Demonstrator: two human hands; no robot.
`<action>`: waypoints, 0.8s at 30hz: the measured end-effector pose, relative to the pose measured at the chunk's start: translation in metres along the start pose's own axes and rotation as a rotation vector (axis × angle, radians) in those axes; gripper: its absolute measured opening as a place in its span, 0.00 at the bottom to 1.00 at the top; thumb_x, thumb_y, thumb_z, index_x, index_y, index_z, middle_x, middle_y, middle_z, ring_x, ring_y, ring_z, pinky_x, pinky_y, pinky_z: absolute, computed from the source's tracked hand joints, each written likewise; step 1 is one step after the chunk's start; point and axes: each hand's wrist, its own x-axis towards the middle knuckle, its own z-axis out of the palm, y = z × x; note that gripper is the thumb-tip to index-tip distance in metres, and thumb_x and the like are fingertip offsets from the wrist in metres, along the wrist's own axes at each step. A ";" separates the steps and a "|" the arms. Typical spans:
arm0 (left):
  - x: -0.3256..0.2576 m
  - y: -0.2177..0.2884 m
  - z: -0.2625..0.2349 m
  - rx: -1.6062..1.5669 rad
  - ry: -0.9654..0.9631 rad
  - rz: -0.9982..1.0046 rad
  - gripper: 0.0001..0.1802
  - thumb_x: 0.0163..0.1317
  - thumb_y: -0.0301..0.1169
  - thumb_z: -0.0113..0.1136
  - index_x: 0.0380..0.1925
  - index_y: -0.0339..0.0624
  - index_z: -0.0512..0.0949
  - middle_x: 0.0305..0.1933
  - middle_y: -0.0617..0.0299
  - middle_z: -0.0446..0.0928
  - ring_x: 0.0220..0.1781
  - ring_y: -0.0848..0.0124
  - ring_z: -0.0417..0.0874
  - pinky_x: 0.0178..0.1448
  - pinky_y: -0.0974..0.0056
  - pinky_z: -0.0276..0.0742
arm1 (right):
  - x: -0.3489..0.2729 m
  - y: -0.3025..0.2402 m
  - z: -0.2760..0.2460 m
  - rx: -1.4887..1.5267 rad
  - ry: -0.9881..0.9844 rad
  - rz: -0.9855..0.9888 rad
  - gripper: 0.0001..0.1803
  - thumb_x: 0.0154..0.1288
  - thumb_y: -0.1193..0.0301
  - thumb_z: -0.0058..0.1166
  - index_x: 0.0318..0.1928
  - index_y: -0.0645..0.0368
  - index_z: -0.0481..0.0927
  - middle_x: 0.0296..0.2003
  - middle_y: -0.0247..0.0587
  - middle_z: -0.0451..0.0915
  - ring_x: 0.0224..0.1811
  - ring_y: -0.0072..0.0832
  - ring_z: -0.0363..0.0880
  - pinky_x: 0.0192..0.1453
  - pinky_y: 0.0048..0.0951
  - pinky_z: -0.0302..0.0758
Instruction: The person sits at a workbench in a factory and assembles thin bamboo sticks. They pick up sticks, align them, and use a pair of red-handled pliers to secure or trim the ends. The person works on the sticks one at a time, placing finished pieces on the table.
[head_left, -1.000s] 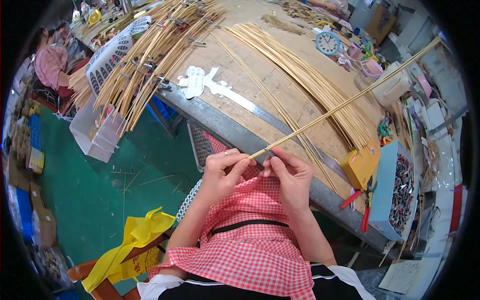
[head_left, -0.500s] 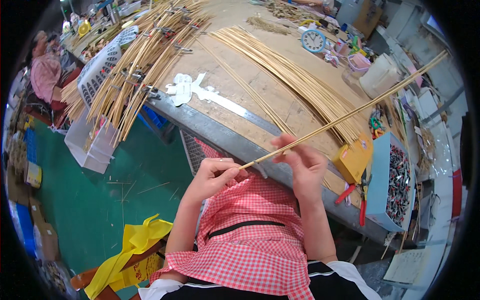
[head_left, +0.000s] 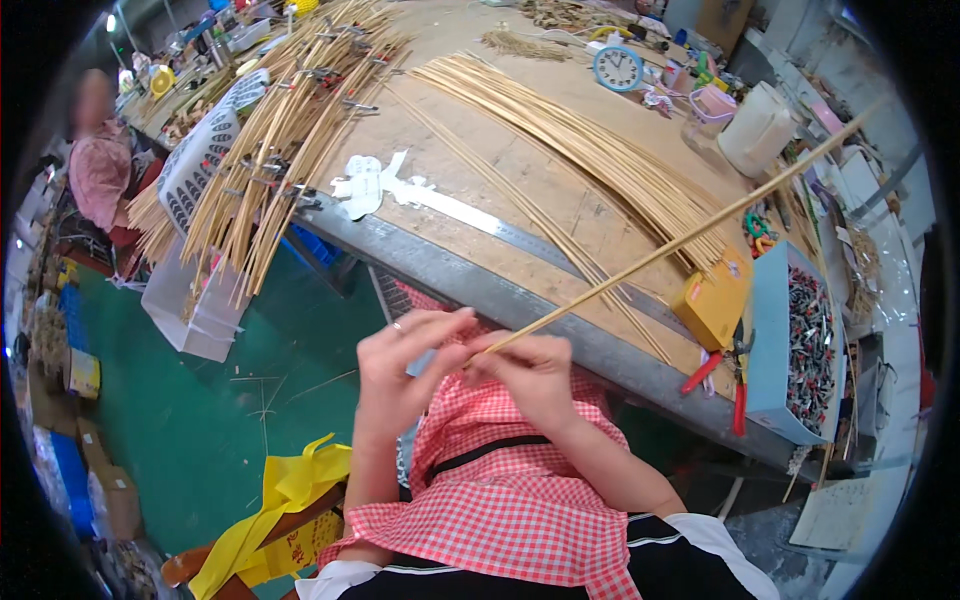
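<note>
A long thin bundle of pale straw-coloured sticks [head_left: 680, 243] slants up to the right from my hands, over the table edge. My right hand [head_left: 532, 378] pinches its lower end between thumb and fingers. Close against it on the left is my left hand [head_left: 400, 362], its fingers stretched out and its thumb apart from them, the tips beside the stick end. Where the fingertips of both hands meet, the stick end is partly hidden. Both hands are above my red-and-white checked apron [head_left: 500, 510], in front of the table.
On the table [head_left: 430, 250] lie a large sheaf of sticks [head_left: 580, 150], a few loose sticks [head_left: 530, 215], a metal ruler [head_left: 480, 222] and clipped bundles [head_left: 290, 150]. To the right are a yellow box [head_left: 715, 300], red-handled pliers [head_left: 740, 395] and a blue box of clips [head_left: 775, 345].
My right hand has moved left and down along the sticks to their lower end, beside my left hand. The left fingers have loosened from their pinch and spread.
</note>
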 end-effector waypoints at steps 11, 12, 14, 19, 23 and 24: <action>-0.009 0.009 0.007 0.034 0.035 0.082 0.09 0.47 0.20 0.66 0.32 0.35 0.82 0.27 0.55 0.80 0.26 0.64 0.83 0.28 0.67 0.76 | 0.007 -0.006 -0.010 -0.555 -0.215 -0.170 0.13 0.54 0.77 0.61 0.42 0.63 0.80 0.33 0.47 0.81 0.32 0.37 0.81 0.36 0.29 0.76; -0.008 0.008 0.007 0.056 0.018 0.094 0.09 0.48 0.20 0.66 0.31 0.35 0.82 0.28 0.55 0.80 0.26 0.64 0.83 0.28 0.67 0.76 | 0.009 -0.017 -0.018 -0.565 -0.159 -0.299 0.14 0.53 0.79 0.62 0.42 0.65 0.80 0.33 0.46 0.81 0.31 0.33 0.81 0.36 0.28 0.77; -0.008 0.003 0.007 0.091 -0.028 0.119 0.08 0.48 0.21 0.66 0.31 0.36 0.82 0.28 0.56 0.80 0.26 0.64 0.82 0.28 0.66 0.76 | 0.002 -0.042 -0.024 -0.293 0.072 -0.140 0.11 0.55 0.83 0.59 0.41 0.67 0.81 0.30 0.42 0.81 0.28 0.24 0.79 0.32 0.21 0.75; -0.011 0.000 0.011 0.074 -0.112 0.113 0.07 0.49 0.24 0.67 0.30 0.37 0.82 0.28 0.56 0.80 0.26 0.63 0.82 0.28 0.66 0.77 | 0.000 -0.064 -0.047 -0.164 0.148 -0.271 0.05 0.57 0.86 0.56 0.35 0.72 0.81 0.23 0.43 0.78 0.20 0.21 0.74 0.21 0.19 0.73; -0.008 -0.002 0.008 0.084 -0.162 0.106 0.07 0.50 0.26 0.67 0.30 0.38 0.82 0.29 0.57 0.80 0.26 0.63 0.82 0.28 0.65 0.77 | -0.003 -0.058 -0.045 -0.042 0.189 -0.182 0.05 0.59 0.86 0.55 0.36 0.72 0.81 0.24 0.44 0.79 0.20 0.21 0.75 0.22 0.21 0.76; -0.008 -0.003 0.007 0.084 -0.179 0.088 0.07 0.49 0.24 0.67 0.30 0.38 0.82 0.28 0.56 0.80 0.26 0.63 0.82 0.28 0.65 0.76 | -0.004 -0.055 -0.044 -0.011 0.203 -0.161 0.05 0.59 0.86 0.54 0.36 0.72 0.81 0.24 0.44 0.79 0.20 0.21 0.75 0.23 0.22 0.77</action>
